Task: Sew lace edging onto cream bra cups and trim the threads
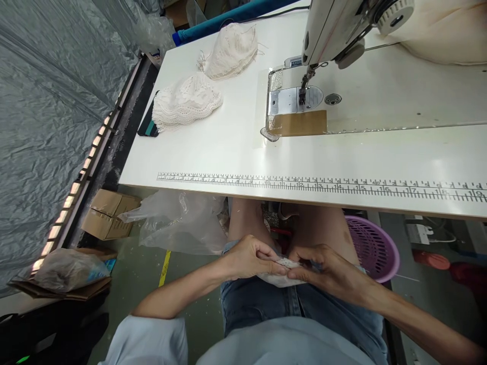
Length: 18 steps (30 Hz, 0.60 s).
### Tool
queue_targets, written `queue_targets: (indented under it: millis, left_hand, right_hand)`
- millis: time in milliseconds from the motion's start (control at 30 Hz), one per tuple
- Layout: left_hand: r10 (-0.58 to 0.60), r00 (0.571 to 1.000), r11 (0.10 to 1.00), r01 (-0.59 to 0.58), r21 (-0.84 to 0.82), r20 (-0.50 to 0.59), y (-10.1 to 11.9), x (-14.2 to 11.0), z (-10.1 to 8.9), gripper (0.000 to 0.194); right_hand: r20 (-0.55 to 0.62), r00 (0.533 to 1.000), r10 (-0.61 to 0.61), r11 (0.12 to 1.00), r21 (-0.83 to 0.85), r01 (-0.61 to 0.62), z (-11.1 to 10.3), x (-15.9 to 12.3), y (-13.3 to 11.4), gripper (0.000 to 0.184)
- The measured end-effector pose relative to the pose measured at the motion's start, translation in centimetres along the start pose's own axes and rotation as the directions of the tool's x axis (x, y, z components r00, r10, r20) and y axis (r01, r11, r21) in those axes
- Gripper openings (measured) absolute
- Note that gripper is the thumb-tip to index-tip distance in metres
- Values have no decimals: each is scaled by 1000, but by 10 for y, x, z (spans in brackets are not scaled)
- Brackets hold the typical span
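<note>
Both my hands are down in my lap, below the table's front edge. My left hand (251,257) pinches one end of a small white lace piece (283,271), and my right hand (327,268) pinches the other end, fingers closed on it. The piece rests over my denim shorts (262,304). Up on the white sewing table (228,152) lie two piles of white lace pieces, one (186,101) near the left edge and one (232,50) farther back. The sewing machine (335,25) stands at the back right, its needle over the metal plate (292,99).
A printed ruler (323,185) runs along the table's front edge. A purple plastic basket (375,248) sits by my right knee. Clear plastic bags (178,223) and cardboard boxes (108,213) lie on the floor at left. A dark phone (147,126) lies under the nearer lace pile.
</note>
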<state>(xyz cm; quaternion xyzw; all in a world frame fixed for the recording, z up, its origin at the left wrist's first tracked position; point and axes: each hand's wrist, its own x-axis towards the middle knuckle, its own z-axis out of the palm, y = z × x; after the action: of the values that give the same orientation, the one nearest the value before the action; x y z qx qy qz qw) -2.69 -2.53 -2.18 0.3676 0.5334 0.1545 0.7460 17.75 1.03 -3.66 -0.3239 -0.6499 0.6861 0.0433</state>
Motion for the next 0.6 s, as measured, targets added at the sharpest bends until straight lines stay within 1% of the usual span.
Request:
queue_targets:
  millis: [100, 300, 400, 467, 600]
  left_hand:
    - [21, 1000, 999, -21, 28, -2, 0, 0, 1, 33]
    - [31, 999, 997, -29, 72, -17, -2, 3, 3, 36]
    - [37, 999, 995, -35, 92, -18, -2, 3, 4, 39]
    - [36, 999, 994, -35, 103, -5, -2, 2, 4, 41]
    - [0, 999, 993, -5, 116, 40, 0, -1, 1, 41]
  right_hand:
    - [-29, 999, -22, 1000, 20, 23, 0, -1, 5, 35]
    - [-23, 1000, -20, 1000, 8, 20, -1, 0, 9, 31]
    - [-63, 998, -30, 1000, -2, 29, 1, 1, 8, 33]
    - [-73, 997, -27, 1000, 8, 28, 2, 2, 8, 36]
    - [-56, 998, 4, 1000, 28, -2, 4, 1, 8, 38]
